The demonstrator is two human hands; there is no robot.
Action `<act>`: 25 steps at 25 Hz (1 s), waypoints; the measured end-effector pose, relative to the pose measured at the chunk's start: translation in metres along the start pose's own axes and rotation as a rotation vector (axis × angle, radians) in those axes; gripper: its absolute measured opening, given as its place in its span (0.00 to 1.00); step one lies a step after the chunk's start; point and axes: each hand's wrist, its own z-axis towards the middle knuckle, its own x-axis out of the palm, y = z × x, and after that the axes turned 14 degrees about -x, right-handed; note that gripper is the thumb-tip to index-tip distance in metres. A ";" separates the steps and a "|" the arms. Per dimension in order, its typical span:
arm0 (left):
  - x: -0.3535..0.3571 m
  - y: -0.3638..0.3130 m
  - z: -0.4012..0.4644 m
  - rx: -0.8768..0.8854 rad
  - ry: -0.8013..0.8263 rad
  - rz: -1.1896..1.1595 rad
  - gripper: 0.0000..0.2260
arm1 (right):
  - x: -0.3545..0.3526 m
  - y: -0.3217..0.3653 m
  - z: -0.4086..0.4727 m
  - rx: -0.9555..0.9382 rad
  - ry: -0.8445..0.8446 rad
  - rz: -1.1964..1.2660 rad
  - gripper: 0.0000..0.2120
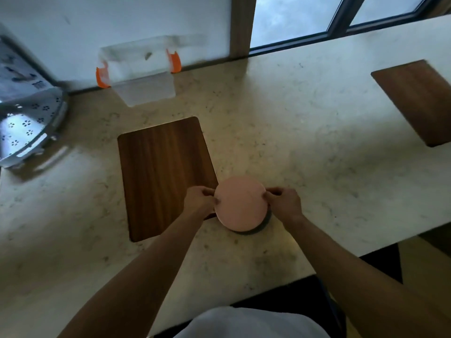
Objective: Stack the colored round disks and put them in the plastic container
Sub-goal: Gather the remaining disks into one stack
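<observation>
A stack of round disks sits near the front of the marble counter, a pink disk on top and a dark grey edge showing beneath it. My left hand grips the stack's left rim and my right hand grips its right rim. The clear plastic container with orange clips stands at the back left against the wall, well apart from the stack. Whether the stack rests on the counter or is lifted is unclear.
A wooden board lies just left of the stack, its right corner under my left hand. A second wooden board is at the far right. A perforated metal colander sits at the left edge. The counter's front edge runs diagonally at the right.
</observation>
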 end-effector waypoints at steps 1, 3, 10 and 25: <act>0.004 0.001 0.002 -0.005 -0.005 0.003 0.09 | -0.001 -0.003 0.003 -0.001 0.006 -0.006 0.12; 0.012 0.006 0.006 -0.006 -0.018 0.022 0.09 | -0.001 -0.010 0.007 -0.006 0.015 -0.051 0.13; 0.025 0.019 0.003 0.276 -0.283 0.462 0.08 | 0.001 -0.019 0.009 -0.086 0.011 -0.240 0.13; 0.035 0.011 0.000 0.157 -0.218 0.464 0.08 | 0.016 -0.007 0.000 0.004 -0.048 -0.340 0.11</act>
